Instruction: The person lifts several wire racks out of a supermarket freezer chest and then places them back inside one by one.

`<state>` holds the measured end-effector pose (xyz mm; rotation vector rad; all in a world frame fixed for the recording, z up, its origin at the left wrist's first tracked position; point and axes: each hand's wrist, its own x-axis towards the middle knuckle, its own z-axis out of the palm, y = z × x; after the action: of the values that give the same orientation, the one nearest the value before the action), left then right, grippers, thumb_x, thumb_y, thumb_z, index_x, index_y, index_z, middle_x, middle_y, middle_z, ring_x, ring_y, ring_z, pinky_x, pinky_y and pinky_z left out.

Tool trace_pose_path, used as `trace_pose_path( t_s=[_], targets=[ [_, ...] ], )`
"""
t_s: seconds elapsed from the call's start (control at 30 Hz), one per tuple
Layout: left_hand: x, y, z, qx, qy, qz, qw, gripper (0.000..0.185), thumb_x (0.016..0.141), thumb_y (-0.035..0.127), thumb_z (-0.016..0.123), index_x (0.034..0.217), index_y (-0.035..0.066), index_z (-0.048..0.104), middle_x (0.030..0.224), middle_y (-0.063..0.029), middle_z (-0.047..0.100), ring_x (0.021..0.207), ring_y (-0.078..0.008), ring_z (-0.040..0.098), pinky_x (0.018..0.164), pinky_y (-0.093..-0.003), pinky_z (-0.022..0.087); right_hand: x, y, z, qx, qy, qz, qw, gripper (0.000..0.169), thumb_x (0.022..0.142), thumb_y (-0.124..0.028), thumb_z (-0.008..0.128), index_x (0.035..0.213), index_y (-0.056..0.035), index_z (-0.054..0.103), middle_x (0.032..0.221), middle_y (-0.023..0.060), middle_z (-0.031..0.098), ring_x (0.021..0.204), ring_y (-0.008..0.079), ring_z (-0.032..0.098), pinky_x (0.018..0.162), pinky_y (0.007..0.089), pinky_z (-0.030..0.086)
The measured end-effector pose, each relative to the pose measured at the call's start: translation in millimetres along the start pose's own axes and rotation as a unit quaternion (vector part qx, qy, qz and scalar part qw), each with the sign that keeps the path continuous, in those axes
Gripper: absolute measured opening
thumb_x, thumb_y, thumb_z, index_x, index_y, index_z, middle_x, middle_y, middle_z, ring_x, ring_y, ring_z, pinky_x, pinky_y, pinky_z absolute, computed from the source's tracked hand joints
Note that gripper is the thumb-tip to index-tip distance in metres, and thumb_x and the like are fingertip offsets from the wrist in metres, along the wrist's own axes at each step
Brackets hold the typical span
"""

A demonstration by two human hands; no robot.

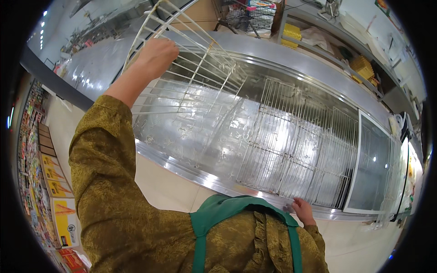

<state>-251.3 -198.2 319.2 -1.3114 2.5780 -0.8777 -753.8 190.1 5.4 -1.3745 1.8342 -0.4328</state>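
Observation:
My left hand (pixel 158 56) grips a white wire rack (pixel 204 57), tilted up over the left part of a steel chest case (pixel 170 164). Rust marks some of its joints. Below it, pale stringy scraps lie scattered on the wet-looking metal floor (pixel 184 126) of the case. Further right, more wire racks (pixel 288 156) lie flat inside. My right hand (pixel 303 210) is beside the near rim, fingers slightly bent and apart, with nothing seen in it. Whether it touches the rim I cannot tell.
A framed glass panel (pixel 368 167) covers part of the case's right end. Beyond the far ledge (pixel 290 56) stand a wire cart (pixel 235 15) and a shelf (pixel 331 51) with yellow crates (pixel 362 68). Printed cartons (pixel 63 218) and packed goods line the left side.

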Motion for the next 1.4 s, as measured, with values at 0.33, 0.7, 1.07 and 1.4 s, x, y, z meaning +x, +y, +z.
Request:
trace_pose_path(
  t_s=[0.33,0.7,1.07,1.4],
  targets=[
    [37.9,61.6,-39.6,0.052,0.067,0.188,0.978,0.002,0.062,0.010,0.059,0.062,0.011,0.059,0.072,-0.0071,0.057,0.082,-0.0249,0.056,0.078,-0.0361,0.041,26.1,-78.1,-11.4,-0.017,-0.010,-0.101,0.995,0.036,0.080,-0.022,0.061,0.110,-0.0021,0.059,0.094,0.0141,0.064,0.081,0.0263,0.062,0.072,0.0354,0.049],
    [49.7,120.7,-53.1,0.075,0.185,0.251,0.947,0.004,0.067,0.009,0.055,0.063,0.010,0.058,0.072,-0.0028,0.053,0.081,-0.0202,0.050,0.095,-0.0355,0.033,101.6,-235.1,-100.9,-0.085,0.197,-0.369,0.904,0.053,0.080,-0.021,0.063,0.127,-0.0071,0.045,0.117,0.0184,0.054,0.109,0.0355,0.050,0.093,0.0425,0.040],
    [2.8,140.8,-49.1,0.045,0.254,0.183,0.949,0.023,0.075,0.014,0.053,0.095,0.005,0.057,0.108,-0.0102,0.054,0.121,-0.0268,0.038,0.107,-0.0490,0.023,134.4,-459.2,-137.4,-0.268,0.286,-0.586,0.709,0.052,0.078,-0.016,0.063,0.126,-0.0116,0.045,0.120,0.0108,0.052,0.114,0.0287,0.047,0.103,0.0462,0.027],
    [-7.9,141.7,-73.2,-0.317,0.339,-0.149,0.873,0.037,0.076,0.016,0.063,0.111,0.009,0.054,0.081,-0.0064,0.056,0.072,-0.0272,0.056,0.060,-0.0356,0.046,167.8,-486.1,-135.4,-0.197,0.180,-0.599,0.755,0.036,0.075,-0.005,0.059,0.111,-0.0079,0.058,0.100,0.0135,0.062,0.091,0.0323,0.057,0.080,0.0394,0.046]
  ],
)
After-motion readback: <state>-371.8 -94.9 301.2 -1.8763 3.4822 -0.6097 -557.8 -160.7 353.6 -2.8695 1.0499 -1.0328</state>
